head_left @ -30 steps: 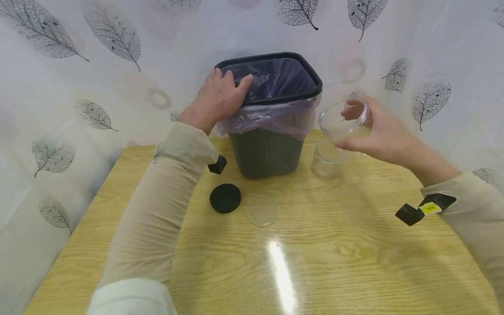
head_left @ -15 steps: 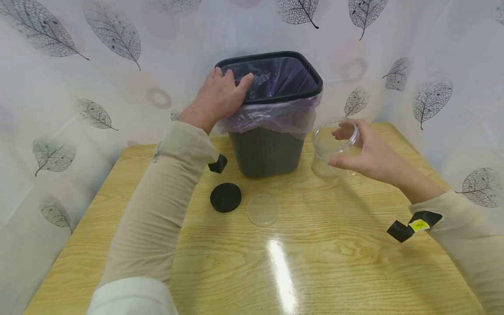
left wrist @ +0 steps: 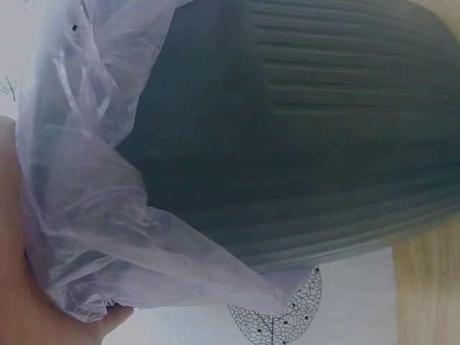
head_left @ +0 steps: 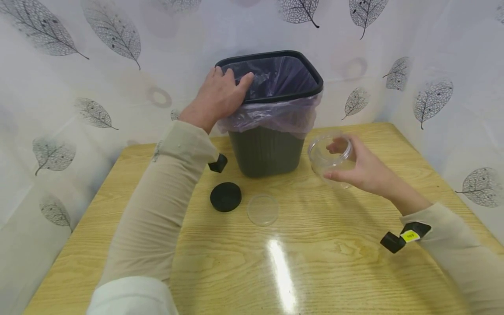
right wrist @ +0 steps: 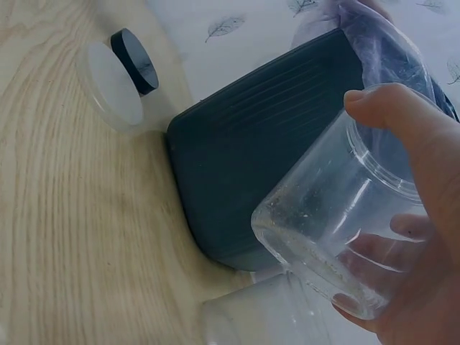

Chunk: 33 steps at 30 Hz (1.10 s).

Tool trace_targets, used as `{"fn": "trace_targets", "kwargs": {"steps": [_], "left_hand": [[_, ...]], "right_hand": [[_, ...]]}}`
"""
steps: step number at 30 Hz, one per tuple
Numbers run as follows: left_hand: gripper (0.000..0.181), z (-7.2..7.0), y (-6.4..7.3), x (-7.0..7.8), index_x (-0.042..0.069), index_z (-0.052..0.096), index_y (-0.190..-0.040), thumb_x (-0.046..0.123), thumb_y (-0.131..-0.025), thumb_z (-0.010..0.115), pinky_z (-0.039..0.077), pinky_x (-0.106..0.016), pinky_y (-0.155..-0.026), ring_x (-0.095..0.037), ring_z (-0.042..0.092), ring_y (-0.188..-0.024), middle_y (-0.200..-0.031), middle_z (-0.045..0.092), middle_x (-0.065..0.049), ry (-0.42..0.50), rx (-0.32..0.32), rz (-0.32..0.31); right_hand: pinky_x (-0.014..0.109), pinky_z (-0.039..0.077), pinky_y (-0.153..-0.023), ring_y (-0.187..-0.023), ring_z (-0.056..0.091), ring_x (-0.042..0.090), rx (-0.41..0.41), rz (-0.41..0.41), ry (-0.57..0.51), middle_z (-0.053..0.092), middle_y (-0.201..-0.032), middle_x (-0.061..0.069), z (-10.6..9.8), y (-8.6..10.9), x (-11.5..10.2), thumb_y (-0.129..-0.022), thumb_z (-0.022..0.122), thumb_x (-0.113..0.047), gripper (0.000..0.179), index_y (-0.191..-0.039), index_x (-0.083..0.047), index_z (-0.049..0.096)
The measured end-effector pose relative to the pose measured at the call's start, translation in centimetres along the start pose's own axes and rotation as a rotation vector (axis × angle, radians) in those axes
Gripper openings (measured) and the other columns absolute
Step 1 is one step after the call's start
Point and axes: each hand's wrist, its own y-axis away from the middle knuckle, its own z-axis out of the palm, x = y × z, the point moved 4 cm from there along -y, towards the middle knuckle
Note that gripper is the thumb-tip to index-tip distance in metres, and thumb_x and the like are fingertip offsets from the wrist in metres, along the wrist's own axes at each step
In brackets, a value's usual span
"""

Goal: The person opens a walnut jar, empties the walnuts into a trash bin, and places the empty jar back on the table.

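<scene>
In the head view my left hand (head_left: 220,96) grips the left rim of a dark grey trash bin (head_left: 267,153), fingers over the edge and thumb beside the opening. A thin purple bag (head_left: 275,116) lines the bin and folds down outside its rim. My right hand (head_left: 366,168) holds a clear, lidless jar (right wrist: 316,208), mouth up, just right of the bin. Its thumb lies at the jar's rim, and the other fingers show through the far wall. Small specks cling inside the jar. A second clear jar (right wrist: 251,313) stands on the table, largely overlapped by the held one in the head view.
A black round lid (head_left: 225,197) and a clear round lid (head_left: 263,210) lie on the wooden table (head_left: 338,271) in front of the bin. A leaf-patterned curtain (head_left: 157,43) hangs behind the table.
My right hand has lowered the jar from beside the bin's rim toward the tabletop, shifting slightly left and nearer to me. The left hand stays on the bin.
</scene>
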Motion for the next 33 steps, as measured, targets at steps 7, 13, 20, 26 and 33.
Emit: {"fn": "trace_targets", "kwargs": {"steps": [7,13,20,26,33], "left_hand": [[0.086,0.0,0.0,0.0,-0.001,0.0,-0.157,0.062,-0.1,0.002,-0.003,-0.04,-0.127,-0.031,-0.009,-0.154,-0.165,-0.003,-0.021,0.002,-0.001,0.005],[0.086,0.0,0.1,0.0,-0.001,0.0,-0.158,0.063,-0.1,0.002,-0.003,-0.039,-0.127,-0.03,-0.01,-0.154,-0.166,-0.003,-0.02,0.005,-0.001,0.002],[0.086,0.0,0.1,0.0,-0.001,0.0,-0.157,0.063,-0.1,0.002,-0.003,-0.039,-0.127,-0.031,-0.01,-0.154,-0.165,-0.003,-0.021,0.0,-0.001,0.005],[0.086,0.0,0.0,0.0,-0.001,0.0,-0.157,0.063,-0.1,0.002,-0.003,-0.04,-0.127,-0.031,-0.01,-0.154,-0.165,-0.003,-0.021,-0.003,0.001,0.006],[0.086,0.0,0.1,0.0,-0.001,0.0,-0.158,0.063,-0.1,0.002,-0.003,-0.039,-0.127,-0.031,-0.01,-0.154,-0.165,-0.004,-0.021,0.006,0.004,0.003]], "right_hand": [[0.057,0.034,-0.112,-0.132,0.047,0.036,-0.006,-0.01,-0.03,0.049,-0.139,0.018,1.0,0.3,0.9,-0.079,0.083,-0.011,0.084,-0.145,-0.004,0.032],[0.038,0.04,-0.107,-0.127,0.051,0.038,-0.003,-0.024,-0.026,0.053,-0.133,0.019,1.7,0.6,1.7,-0.079,0.083,-0.012,0.081,-0.145,-0.006,0.036],[0.057,0.036,-0.11,-0.13,0.049,0.042,-0.041,-0.047,-0.032,0.052,-0.138,0.022,2.6,0.8,2.6,-0.081,0.082,-0.016,0.084,-0.148,-0.005,0.034],[0.061,0.035,-0.11,-0.13,0.047,0.043,-0.05,-0.046,-0.041,0.047,-0.142,0.023,3.2,1.0,3.4,-0.081,0.082,-0.016,0.084,-0.147,-0.003,0.032],[0.06,0.037,-0.108,-0.129,0.048,0.043,-0.05,-0.042,-0.037,0.047,-0.142,0.023,3.7,1.5,3.9,-0.08,0.082,-0.013,0.082,-0.143,0.0,0.031]]}}
